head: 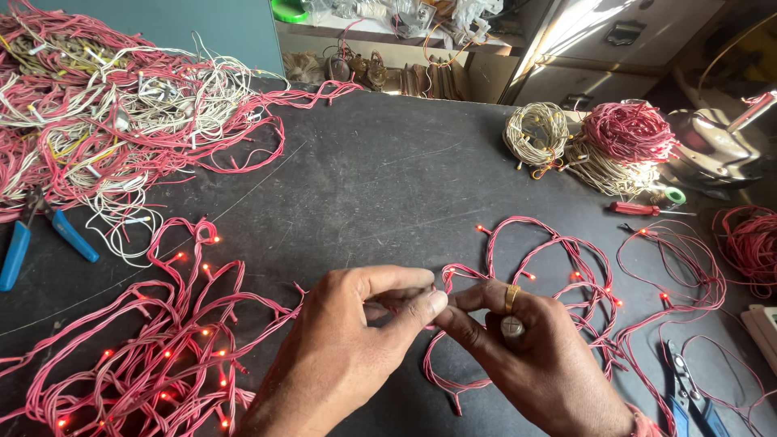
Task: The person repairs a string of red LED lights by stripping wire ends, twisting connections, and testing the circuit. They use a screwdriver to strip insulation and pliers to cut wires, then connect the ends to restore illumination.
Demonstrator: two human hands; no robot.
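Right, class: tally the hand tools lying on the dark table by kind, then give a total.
Blue-handled pliers: 2
Red-handled screwdriver: 1
Total: 3

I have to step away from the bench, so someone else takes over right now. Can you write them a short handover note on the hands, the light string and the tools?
Left hand and right hand meet at the table's near edge, fingertips pinching one spot on the pink light string.
The string is lit: red bulbs glow in the loops to the right and in the lit heap at near left.
Unlit wire pile lies far left, wound coils far right.
Blue-handled pliers sit at left, a red screwdriver and blue-handled cutters at right.
What the fingers are doing at the pinched spot is hidden.
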